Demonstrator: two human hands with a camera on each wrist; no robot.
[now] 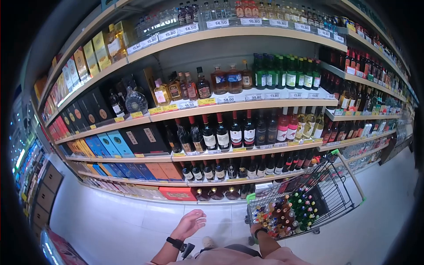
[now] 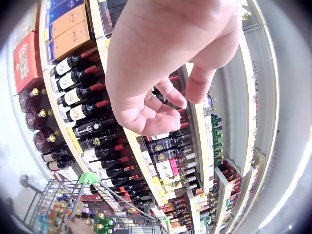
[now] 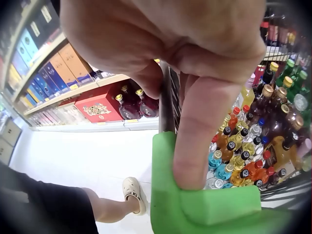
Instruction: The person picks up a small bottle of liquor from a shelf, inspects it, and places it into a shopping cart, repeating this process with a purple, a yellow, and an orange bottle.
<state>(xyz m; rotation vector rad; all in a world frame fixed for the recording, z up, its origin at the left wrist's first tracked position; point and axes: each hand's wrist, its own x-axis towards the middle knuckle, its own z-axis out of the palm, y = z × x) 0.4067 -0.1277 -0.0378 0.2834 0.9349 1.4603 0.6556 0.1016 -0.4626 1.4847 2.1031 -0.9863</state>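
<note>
A shopping cart (image 1: 353,180) with wire sides and green plastic corners stands at the right in the head view. Its front end holds many bottles (image 3: 241,146) with coloured caps, including green and brown ones. My right hand (image 1: 255,227) grips the top rim of the cart beside a green corner piece (image 3: 168,195); in the right wrist view one finger points down along the inside of the basket. My left hand (image 1: 190,224) hangs in the air before the lower shelves, its fingers loosely bent and nothing in them.
A long shelf of bottles faces me, with wine bottles (image 1: 223,132), green bottles (image 1: 291,75) and price tags. Boxed bottles (image 1: 110,143) fill its left part, and a red box (image 1: 177,194) sits at the bottom. Another shelf unit (image 1: 43,190) stands far left.
</note>
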